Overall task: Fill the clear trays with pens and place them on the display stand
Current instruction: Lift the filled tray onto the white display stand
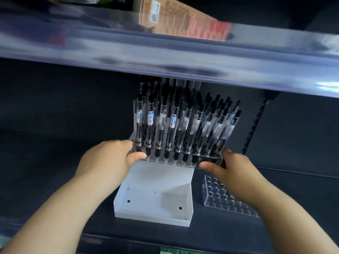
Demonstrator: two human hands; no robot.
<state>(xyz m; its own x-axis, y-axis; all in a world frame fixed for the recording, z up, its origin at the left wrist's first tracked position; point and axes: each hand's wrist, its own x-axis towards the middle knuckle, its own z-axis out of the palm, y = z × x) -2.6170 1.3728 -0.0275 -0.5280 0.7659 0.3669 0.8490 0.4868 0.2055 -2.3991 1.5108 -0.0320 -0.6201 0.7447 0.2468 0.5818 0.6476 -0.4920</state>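
Note:
A clear tray (pixel 170 160) full of upright black pens (pixel 172 123) is held over the white stepped display stand (pixel 156 198), at its upper back step. My left hand (pixel 110 158) grips the tray's left end, thumb on the front edge. My right hand (pixel 227 167) grips its right end the same way. More pens stand in rows behind the front one, their tops partly hidden by the shelf above. A second clear tray (pixel 225 198), with empty holes, lies flat on the dark shelf to the right of the stand, partly covered by my right forearm.
A glossy shelf edge (pixel 165 57) runs overhead, close above the pen tops, with a cardboard box (pixel 176 17) on it. The dark shelf floor (pixel 55 162) stretches to the left. A slotted black upright (pixel 255 123) stands at the right rear.

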